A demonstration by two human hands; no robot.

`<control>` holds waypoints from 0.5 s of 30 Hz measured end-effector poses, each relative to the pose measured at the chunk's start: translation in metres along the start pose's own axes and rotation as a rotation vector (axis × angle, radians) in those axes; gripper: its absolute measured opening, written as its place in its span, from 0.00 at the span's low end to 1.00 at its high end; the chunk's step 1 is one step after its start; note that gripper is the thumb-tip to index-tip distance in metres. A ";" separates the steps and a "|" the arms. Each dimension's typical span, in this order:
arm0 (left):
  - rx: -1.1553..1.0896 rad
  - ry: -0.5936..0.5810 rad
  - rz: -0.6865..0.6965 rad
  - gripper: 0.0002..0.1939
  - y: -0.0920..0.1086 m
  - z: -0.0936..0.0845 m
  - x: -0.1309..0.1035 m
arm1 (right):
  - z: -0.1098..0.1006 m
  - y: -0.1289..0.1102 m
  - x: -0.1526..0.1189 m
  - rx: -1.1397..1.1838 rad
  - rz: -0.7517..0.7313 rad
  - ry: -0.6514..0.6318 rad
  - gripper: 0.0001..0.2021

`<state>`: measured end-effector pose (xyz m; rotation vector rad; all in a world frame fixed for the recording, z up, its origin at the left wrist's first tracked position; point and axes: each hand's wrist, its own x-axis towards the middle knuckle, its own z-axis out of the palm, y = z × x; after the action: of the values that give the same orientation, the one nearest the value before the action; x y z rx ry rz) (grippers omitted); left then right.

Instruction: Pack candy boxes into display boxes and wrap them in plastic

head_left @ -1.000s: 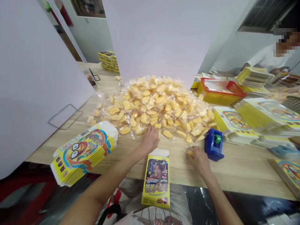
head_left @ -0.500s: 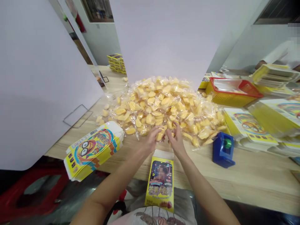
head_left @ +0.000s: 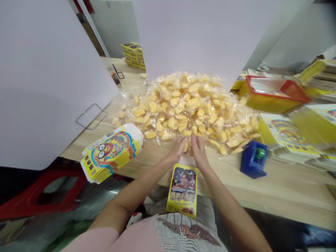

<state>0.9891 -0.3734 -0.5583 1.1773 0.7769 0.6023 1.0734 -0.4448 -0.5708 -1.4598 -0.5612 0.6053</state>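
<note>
A large heap of yellow candies in clear wrappers (head_left: 181,108) lies on the wooden table in front of me. At its near edge, my left hand (head_left: 179,149) and my right hand (head_left: 199,151) face each other, palms inward. A few wrapped yellow candies (head_left: 187,145) are gripped between them, partly covered by the fingers. Right under the hands, a yellow printed carton (head_left: 182,190) lies against my lap with its white flap end toward the heap. Its opening is partly hidden by the hands.
Flattened cartons (head_left: 111,152) lie stacked at the left. On the right are a blue tape dispenser (head_left: 253,160), more carton stacks (head_left: 291,134) and a red-and-yellow basket (head_left: 273,99). White panels (head_left: 199,38) stand behind the heap and at the left.
My hands have drawn back from the heap's front edge toward the carton, and the palms have come closer together around the candies. The camera view has tilted down.
</note>
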 end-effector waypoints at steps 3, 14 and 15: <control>-0.107 -0.039 -0.048 0.11 0.003 -0.018 0.006 | -0.019 0.006 0.006 0.265 0.198 0.034 0.14; 0.272 -0.244 0.029 0.12 -0.019 -0.054 -0.026 | -0.043 0.037 -0.048 0.024 0.131 0.003 0.11; 0.364 -0.276 0.060 0.14 -0.018 -0.057 -0.026 | -0.045 0.037 -0.050 -0.046 0.111 -0.044 0.11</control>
<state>0.9283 -0.3659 -0.5804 1.5851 0.6306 0.3421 1.0656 -0.5112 -0.6091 -1.5318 -0.5338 0.7173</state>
